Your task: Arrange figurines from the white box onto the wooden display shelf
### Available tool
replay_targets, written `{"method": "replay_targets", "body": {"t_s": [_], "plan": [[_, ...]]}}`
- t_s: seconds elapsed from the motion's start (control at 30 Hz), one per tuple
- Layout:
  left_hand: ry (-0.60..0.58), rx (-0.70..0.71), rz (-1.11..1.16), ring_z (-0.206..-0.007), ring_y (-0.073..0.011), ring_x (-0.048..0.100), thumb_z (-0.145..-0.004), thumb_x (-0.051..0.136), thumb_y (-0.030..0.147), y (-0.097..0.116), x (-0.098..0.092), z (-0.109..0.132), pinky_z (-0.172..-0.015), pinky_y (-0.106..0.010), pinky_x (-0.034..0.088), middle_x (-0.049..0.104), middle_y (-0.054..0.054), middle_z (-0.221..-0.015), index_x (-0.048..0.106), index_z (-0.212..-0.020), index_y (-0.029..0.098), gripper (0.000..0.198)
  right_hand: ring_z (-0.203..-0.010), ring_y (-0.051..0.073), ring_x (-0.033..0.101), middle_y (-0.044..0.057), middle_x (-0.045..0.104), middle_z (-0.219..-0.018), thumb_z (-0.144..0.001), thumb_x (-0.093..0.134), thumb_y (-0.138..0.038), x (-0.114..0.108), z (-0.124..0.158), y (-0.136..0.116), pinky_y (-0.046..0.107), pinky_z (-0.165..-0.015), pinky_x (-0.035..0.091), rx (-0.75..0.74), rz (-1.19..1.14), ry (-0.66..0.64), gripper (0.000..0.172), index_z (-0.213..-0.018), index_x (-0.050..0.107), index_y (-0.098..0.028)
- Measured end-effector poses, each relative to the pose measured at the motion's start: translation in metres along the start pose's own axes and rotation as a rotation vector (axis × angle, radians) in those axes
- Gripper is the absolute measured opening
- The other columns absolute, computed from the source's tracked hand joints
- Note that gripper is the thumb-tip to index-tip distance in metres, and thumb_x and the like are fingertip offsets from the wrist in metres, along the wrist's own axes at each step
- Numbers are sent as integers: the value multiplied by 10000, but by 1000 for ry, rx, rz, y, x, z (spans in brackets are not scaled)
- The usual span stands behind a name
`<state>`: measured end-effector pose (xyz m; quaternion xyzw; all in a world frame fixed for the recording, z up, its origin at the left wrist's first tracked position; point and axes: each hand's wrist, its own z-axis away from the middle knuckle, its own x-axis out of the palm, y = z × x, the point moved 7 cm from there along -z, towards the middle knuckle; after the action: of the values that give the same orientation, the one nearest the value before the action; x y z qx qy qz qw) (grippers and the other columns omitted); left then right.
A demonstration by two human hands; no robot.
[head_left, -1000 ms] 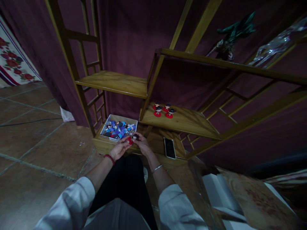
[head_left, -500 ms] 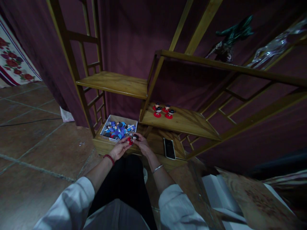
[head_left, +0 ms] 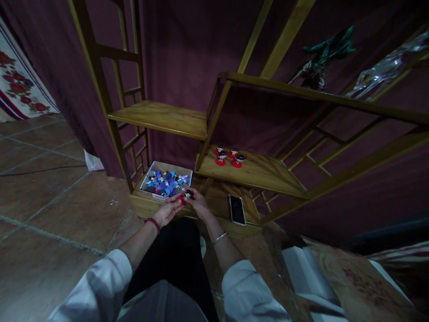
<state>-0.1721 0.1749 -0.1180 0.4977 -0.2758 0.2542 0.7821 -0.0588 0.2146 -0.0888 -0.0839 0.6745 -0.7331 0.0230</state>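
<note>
Both hands meet in front of a white box (head_left: 150,174) filled with small figurines and blue and purple round bases (head_left: 169,184). My left hand (head_left: 168,210) pinches a red round base (head_left: 182,200). Beside it, my right hand (head_left: 199,203) grips a small black-haired figurine (head_left: 188,194), its head showing above the fingers. Base and figurine are close together; whether they are joined I cannot tell. Several like figurines on red bases (head_left: 220,161) stand upright on the shelf (head_left: 261,172) to the right.
A phone (head_left: 237,209) lies on the lower board to the right of my hands. A higher shelf (head_left: 161,117) juts out above the box. Dark green (head_left: 331,47) and clear (head_left: 382,74) ornaments stand on the upper right shelf. White boxes (head_left: 310,273) lie at lower right.
Hardly anything differs. Both hands keep the red base and the figurine in front of the box, and the whole view has shifted very slightly.
</note>
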Motion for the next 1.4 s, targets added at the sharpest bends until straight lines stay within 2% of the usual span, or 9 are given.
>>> {"method": "replay_targets", "body": {"t_s": [0.57,0.87,1.17,1.4], "plan": [[-6,-6,39,-814,-118,603,-685,620,47,-5,-2,0,-856,-280,447,660,-56,-884,647,-917,140,251,-668,110,561,-32,635,-737,-501,704,-240,0,-3,6,262,-704,449,17,-10,4,465,-947,585,-191],[-14,-6,34,-785,-116,608,-683,624,55,-7,-2,2,-785,-246,475,664,-53,-842,641,-877,129,208,-693,116,574,-25,639,-762,-515,701,-221,-1,0,7,269,-725,458,8,-3,-3,445,-943,581,-196],[-9,-11,48,-770,-119,610,-677,639,69,-10,-7,-3,-829,-287,454,660,-56,-845,640,-900,132,232,-689,114,577,-20,639,-765,-525,698,-216,0,-1,7,268,-722,463,1,4,-4,460,-967,575,-184],[-4,-5,50,-795,-126,608,-687,627,67,-7,-4,0,-827,-281,451,662,-55,-844,642,-899,137,224,-678,120,574,-18,632,-748,-536,693,-233,0,1,7,273,-703,462,23,38,-2,475,-992,568,-187]]}}
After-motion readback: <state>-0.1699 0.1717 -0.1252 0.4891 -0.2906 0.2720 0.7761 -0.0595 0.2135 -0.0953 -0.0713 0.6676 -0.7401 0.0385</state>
